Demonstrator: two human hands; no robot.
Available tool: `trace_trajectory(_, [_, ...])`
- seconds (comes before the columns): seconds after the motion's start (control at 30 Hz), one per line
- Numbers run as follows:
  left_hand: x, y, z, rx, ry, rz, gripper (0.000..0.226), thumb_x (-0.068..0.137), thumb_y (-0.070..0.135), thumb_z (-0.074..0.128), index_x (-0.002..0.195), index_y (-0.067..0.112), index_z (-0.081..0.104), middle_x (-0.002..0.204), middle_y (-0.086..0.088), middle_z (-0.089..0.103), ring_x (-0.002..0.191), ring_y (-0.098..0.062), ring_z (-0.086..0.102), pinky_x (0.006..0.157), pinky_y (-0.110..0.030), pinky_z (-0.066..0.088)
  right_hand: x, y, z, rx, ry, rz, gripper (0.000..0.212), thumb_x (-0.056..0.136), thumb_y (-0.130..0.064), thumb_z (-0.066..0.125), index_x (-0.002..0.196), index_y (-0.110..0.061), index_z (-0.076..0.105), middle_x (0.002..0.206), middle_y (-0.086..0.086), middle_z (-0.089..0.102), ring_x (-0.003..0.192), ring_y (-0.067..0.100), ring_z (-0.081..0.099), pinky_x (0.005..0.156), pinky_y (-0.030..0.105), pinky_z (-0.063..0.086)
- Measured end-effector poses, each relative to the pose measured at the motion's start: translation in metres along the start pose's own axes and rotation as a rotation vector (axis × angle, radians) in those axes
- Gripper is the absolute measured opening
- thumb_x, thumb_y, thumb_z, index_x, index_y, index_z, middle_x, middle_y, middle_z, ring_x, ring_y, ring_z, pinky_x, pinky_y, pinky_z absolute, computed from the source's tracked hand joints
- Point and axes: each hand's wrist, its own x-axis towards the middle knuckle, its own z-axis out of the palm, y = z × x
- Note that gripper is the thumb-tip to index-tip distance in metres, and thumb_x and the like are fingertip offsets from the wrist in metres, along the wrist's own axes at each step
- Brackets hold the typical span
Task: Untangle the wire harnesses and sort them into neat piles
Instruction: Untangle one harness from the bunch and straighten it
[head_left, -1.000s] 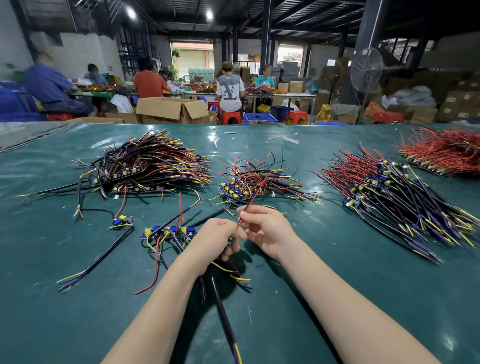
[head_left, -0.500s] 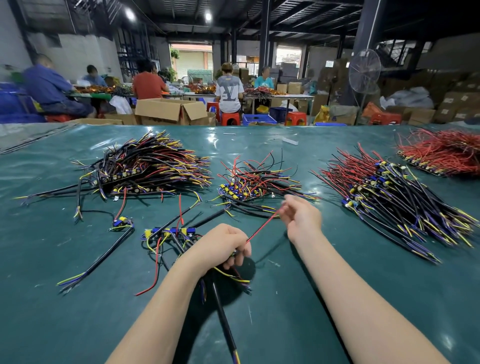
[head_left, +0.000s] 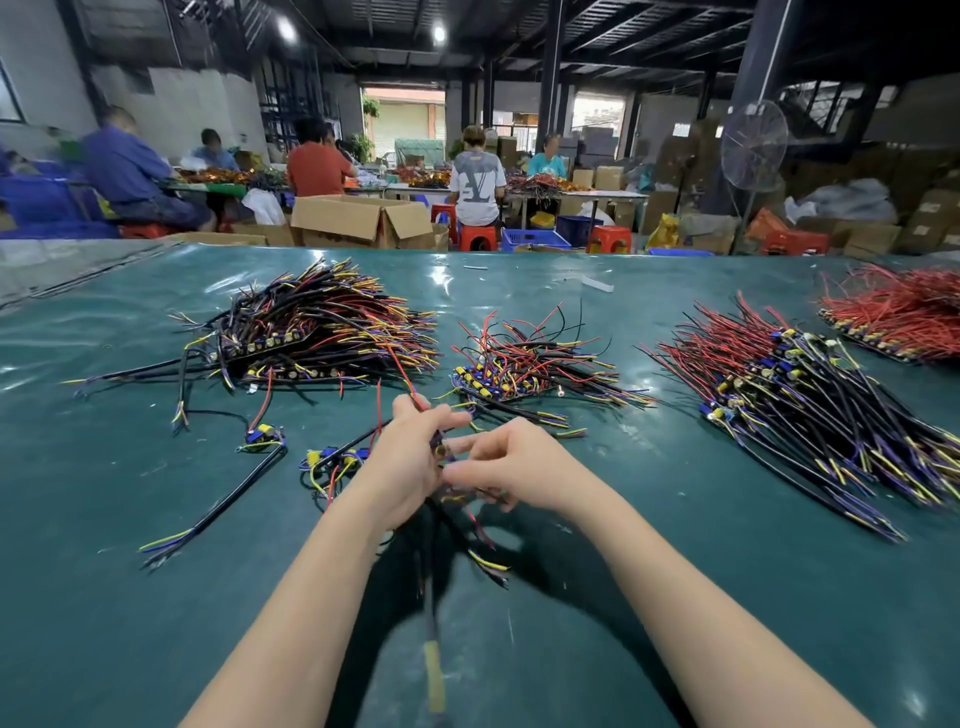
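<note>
My left hand (head_left: 410, 457) is curled around the harness (head_left: 440, 451), whose red wire pokes up past my fingers while its black cable dangles toward me, blurred. My right hand (head_left: 511, 462) pinches the same harness just beside the left. On the green table (head_left: 675, 571), the middle pile (head_left: 524, 369) lies just beyond my hands, between the left pile (head_left: 322, 332) and the right pile (head_left: 810, 405).

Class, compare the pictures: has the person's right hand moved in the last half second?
Yes. The right hand has drawn back from the middle pile, leftward and toward the person, to the harness in the left hand.
</note>
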Motion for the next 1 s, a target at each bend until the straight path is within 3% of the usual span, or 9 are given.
trace_trajectory(0.13, [-0.005, 0.003, 0.000, -0.002, -0.039, 0.013, 0.031, 0.092, -0.003, 0.045, 0.081, 0.020, 0.028, 0.085, -0.005, 0.051, 0.063, -0.016, 0.065, 0.044, -0.027, 0.047, -0.003, 0.004, -0.002, 0.048, -0.057, 0.037, 0.020, 0.083, -0.014, 0.066, 0.065, -0.016, 0.058, 0.052, -0.009, 0.056, 0.045, 0.004, 0.050, 0.041, 0.015, 0.042])
trace_trajectory(0.3, [-0.006, 0.004, -0.003, 0.186, -0.117, -0.012, 0.011, 0.098, 0.024, 0.041, 0.089, 0.021, 0.035, 0.105, -0.005, 0.057, 0.081, -0.021, 0.057, 0.063, -0.040, 0.051, 0.000, 0.005, -0.005, 0.143, 0.014, 0.005, 0.028, 0.085, -0.005, 0.058, 0.059, -0.014, 0.060, 0.043, -0.010, 0.055, 0.039, 0.001, 0.049, 0.040, 0.014, 0.037])
trace_trajectory(0.47, [-0.006, 0.008, -0.014, 0.480, -0.262, 0.140, 0.029, 0.087, -0.004, 0.048, 0.092, 0.023, 0.058, 0.085, 0.004, 0.065, 0.069, -0.010, 0.058, 0.050, -0.021, 0.050, 0.001, 0.011, -0.014, 0.453, 0.062, 0.088, 0.027, 0.090, -0.012, 0.056, 0.063, -0.010, 0.060, 0.044, -0.006, 0.054, 0.038, 0.004, 0.050, 0.040, 0.013, 0.039])
trace_trajectory(0.63, [-0.005, 0.003, -0.015, 0.651, -0.035, 0.407, 0.019, 0.077, 0.008, 0.071, 0.078, 0.025, 0.064, 0.065, 0.005, 0.067, 0.059, -0.008, 0.055, 0.066, -0.024, 0.047, 0.004, 0.012, -0.013, 0.654, 0.138, 0.203, 0.015, 0.089, -0.017, 0.058, 0.075, -0.011, 0.057, 0.046, -0.002, 0.058, 0.037, 0.007, 0.052, 0.040, 0.016, 0.046])
trace_trajectory(0.73, [-0.003, 0.004, -0.014, 0.586, 0.188, 0.510, 0.015, 0.076, 0.018, 0.072, 0.066, 0.024, 0.063, 0.059, -0.001, 0.064, 0.053, -0.008, 0.050, 0.062, -0.028, 0.045, 0.007, 0.009, -0.012, 0.730, 0.458, 0.158, 0.019, 0.089, -0.013, 0.058, 0.073, -0.011, 0.048, 0.053, 0.005, 0.055, 0.035, 0.006, 0.050, 0.038, 0.017, 0.046])
trace_trajectory(0.8, [-0.002, 0.006, -0.014, 0.468, 0.281, 0.508, 0.017, 0.079, 0.016, 0.070, 0.065, 0.021, 0.061, 0.061, -0.004, 0.063, 0.057, -0.013, 0.055, 0.067, -0.037, 0.053, 0.007, 0.006, -0.014, 0.557, 0.719, 0.008, 0.027, 0.088, -0.011, 0.059, 0.066, -0.014, 0.043, 0.057, 0.005, 0.051, 0.040, 0.011, 0.051, 0.045, 0.025, 0.046])
trace_trajectory(0.87, [-0.001, 0.006, -0.013, 0.388, 0.331, 0.497, 0.013, 0.081, 0.013, 0.068, 0.072, 0.016, 0.060, 0.065, -0.007, 0.064, 0.063, -0.023, 0.060, 0.073, -0.046, 0.057, 0.005, -0.001, -0.015, 0.204, 0.833, -0.158, 0.036, 0.085, -0.016, 0.063, 0.056, -0.020, 0.042, 0.052, -0.002, 0.046, 0.050, 0.023, 0.052, 0.056, 0.031, 0.041])
trace_trajectory(0.93, [-0.002, 0.005, -0.011, 0.343, 0.342, 0.503, 0.010, 0.082, 0.010, 0.066, 0.077, 0.013, 0.059, 0.062, -0.002, 0.065, 0.062, -0.024, 0.061, 0.075, -0.046, 0.057, 0.000, -0.009, -0.006, -0.152, 0.739, -0.233, 0.042, 0.082, -0.028, 0.066, 0.048, -0.023, 0.043, 0.048, -0.007, 0.042, 0.054, 0.021, 0.047, 0.057, 0.030, 0.031])
trace_trajectory(1.0, [-0.002, 0.003, -0.008, 0.290, 0.332, 0.495, 0.009, 0.083, 0.008, 0.065, 0.079, 0.011, 0.058, 0.055, 0.005, 0.064, 0.057, -0.017, 0.062, 0.072, -0.040, 0.057, -0.003, -0.010, 0.006, -0.408, 0.600, -0.202, 0.036, 0.080, -0.041, 0.066, 0.054, -0.018, 0.060, 0.067, -0.004, 0.053, 0.067, 0.018, 0.052, 0.060, 0.027, 0.031])
